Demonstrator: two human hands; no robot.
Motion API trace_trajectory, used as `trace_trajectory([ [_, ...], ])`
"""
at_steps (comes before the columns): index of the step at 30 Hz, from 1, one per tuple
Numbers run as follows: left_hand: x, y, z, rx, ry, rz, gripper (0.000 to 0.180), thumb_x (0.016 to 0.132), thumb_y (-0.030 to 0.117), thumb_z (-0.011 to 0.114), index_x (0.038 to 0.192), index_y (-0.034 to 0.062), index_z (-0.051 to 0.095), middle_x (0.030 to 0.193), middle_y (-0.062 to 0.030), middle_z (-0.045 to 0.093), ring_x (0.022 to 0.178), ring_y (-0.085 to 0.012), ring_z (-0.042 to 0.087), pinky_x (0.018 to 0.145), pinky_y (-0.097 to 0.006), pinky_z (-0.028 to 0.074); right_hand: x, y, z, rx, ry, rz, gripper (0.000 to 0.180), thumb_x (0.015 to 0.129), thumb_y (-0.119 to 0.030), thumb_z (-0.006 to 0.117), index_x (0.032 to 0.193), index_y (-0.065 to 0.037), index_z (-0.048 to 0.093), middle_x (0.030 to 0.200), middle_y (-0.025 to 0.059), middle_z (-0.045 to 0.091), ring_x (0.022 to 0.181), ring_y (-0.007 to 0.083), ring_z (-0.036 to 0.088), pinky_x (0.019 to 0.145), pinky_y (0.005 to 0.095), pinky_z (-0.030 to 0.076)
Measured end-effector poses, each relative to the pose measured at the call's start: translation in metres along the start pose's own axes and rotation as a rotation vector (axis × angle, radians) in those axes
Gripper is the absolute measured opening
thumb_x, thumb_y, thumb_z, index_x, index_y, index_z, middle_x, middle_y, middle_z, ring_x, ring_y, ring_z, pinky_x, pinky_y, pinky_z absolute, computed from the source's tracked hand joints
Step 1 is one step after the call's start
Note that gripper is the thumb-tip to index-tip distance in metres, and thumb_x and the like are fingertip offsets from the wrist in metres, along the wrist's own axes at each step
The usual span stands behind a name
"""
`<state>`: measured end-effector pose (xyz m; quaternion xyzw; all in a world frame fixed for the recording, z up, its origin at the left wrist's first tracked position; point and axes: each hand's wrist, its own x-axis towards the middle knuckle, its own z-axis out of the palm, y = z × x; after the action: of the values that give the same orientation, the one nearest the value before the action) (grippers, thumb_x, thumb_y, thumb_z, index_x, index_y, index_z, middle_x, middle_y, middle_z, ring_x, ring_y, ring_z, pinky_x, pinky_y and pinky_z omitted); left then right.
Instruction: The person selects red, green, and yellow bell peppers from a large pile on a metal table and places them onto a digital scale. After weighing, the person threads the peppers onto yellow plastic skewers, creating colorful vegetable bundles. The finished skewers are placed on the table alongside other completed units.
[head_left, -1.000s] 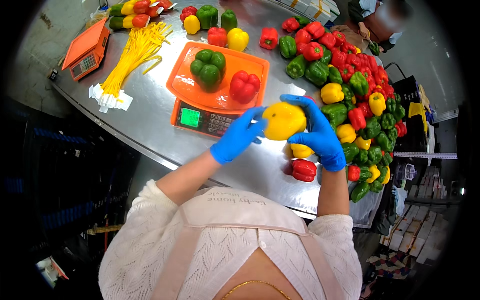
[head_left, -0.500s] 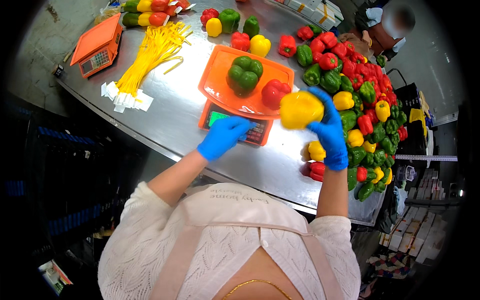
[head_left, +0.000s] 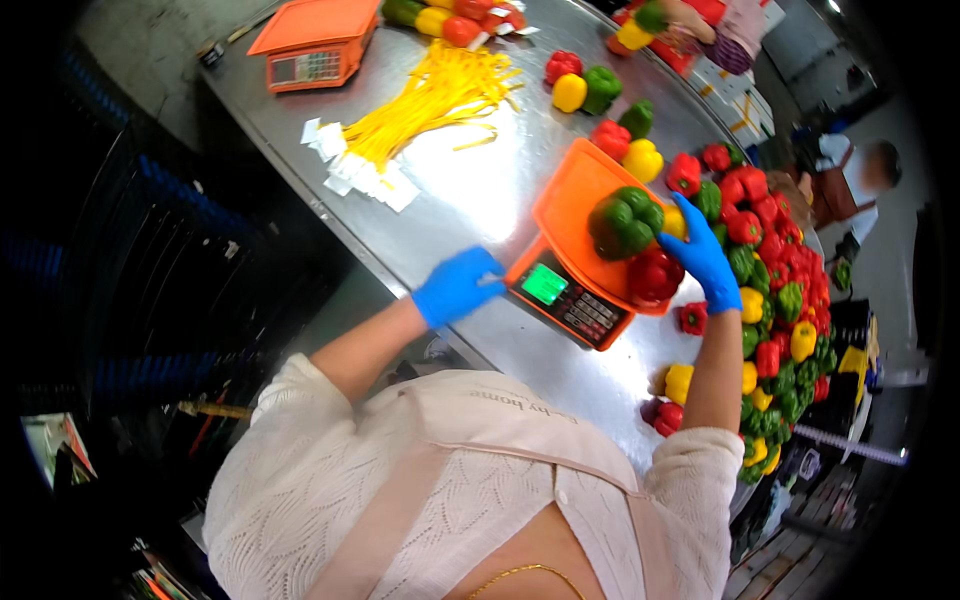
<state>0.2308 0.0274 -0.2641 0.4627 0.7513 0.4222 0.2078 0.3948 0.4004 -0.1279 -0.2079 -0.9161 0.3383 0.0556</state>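
An orange weighing scale (head_left: 568,205) stands on the metal table, its display lit green. On its pan sit a green bell pepper (head_left: 625,222) and a red bell pepper (head_left: 655,276). My blue-gloved right hand (head_left: 703,262) reaches over the pan's right side, thumb and fingers around a yellow bell pepper (head_left: 675,222) that they partly hide. Just left of the scale's keypad is my blue-gloved left hand (head_left: 458,287). Its fingers are drawn together, slightly blurred, and whatever may be in them is too small to make out.
Loose bell peppers (head_left: 785,290) are heaped along the table's right side. Yellow tie strips with white tags (head_left: 425,110) lie at the left, near a second orange scale (head_left: 310,45). Packed peppers (head_left: 460,25) lie at the back. Other people (head_left: 850,180) are beyond the table.
My right hand has brought the yellow pepper onto the pan, behind the red one. My left hand has left the keypad and moved to its left. The view has turned.
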Motion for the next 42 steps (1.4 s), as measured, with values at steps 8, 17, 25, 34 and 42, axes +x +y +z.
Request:
trace_trajectory([
  [8, 0.025, -0.092, -0.098, 0.613, 0.223, -0.338, 0.024, 0.085, 0.024, 0.065, 0.104, 0.0097, 0.063, 0.105, -0.0165, 0.058, 0.092, -0.0350, 0.063, 0.078, -0.045, 0.052, -0.073, -0.022, -0.019, 0.161, 0.369, 0.098, 0.059, 0.088, -0.005, 0.064, 0.143, -0.006, 0.043, 0.140, 0.0110, 0.048, 0.121, 0.0218, 0.051, 0.102, 0.0341, 0.042],
  [17, 0.034, -0.120, -0.080, 0.617, 0.464, -0.335, 0.018, 0.090, 0.024, 0.058, 0.098, 0.0078, 0.059, 0.097, -0.0178, 0.060, 0.093, -0.0372, 0.062, 0.075, -0.047, 0.051, -0.171, -0.014, 0.019, 0.358, 0.558, 0.266, 0.040, 0.090, 0.001, 0.063, 0.129, -0.001, 0.056, 0.121, 0.0088, 0.062, 0.106, 0.0162, 0.059, 0.095, 0.0292, 0.047],
  [25, 0.050, -0.124, -0.083, 0.698, 0.306, -0.378, 0.015, 0.089, 0.021, 0.058, 0.090, 0.0063, 0.059, 0.089, -0.0174, 0.061, 0.086, -0.0375, 0.061, 0.073, -0.045, 0.051, -0.184, -0.040, 0.040, 0.457, 0.630, 0.215, 0.032, 0.092, 0.002, 0.060, 0.123, 0.003, 0.058, 0.118, 0.0111, 0.063, 0.106, 0.0182, 0.060, 0.095, 0.0309, 0.048],
  [34, 0.023, 0.119, -0.105, -0.286, -0.016, 0.234, 0.010, 0.086, 0.008, 0.061, 0.096, 0.0057, 0.060, 0.082, -0.0126, 0.057, 0.073, -0.0255, 0.061, 0.063, -0.034, 0.047, -0.136, -0.144, 0.070, 0.319, 0.493, -0.179, 0.036, 0.083, 0.006, 0.064, 0.118, 0.002, 0.061, 0.113, 0.0116, 0.067, 0.107, 0.0232, 0.063, 0.098, 0.0329, 0.046],
  [42, 0.017, 0.139, -0.097, -0.387, -0.044, 0.293, 0.012, 0.096, 0.009, 0.055, 0.105, 0.0028, 0.057, 0.089, -0.0078, 0.058, 0.079, -0.0137, 0.061, 0.067, -0.028, 0.054, -0.123, -0.160, 0.113, 0.728, 0.139, 0.077, 0.026, 0.090, -0.007, 0.065, 0.115, -0.002, 0.062, 0.100, 0.0091, 0.066, 0.087, 0.0183, 0.063, 0.079, 0.0285, 0.051],
])
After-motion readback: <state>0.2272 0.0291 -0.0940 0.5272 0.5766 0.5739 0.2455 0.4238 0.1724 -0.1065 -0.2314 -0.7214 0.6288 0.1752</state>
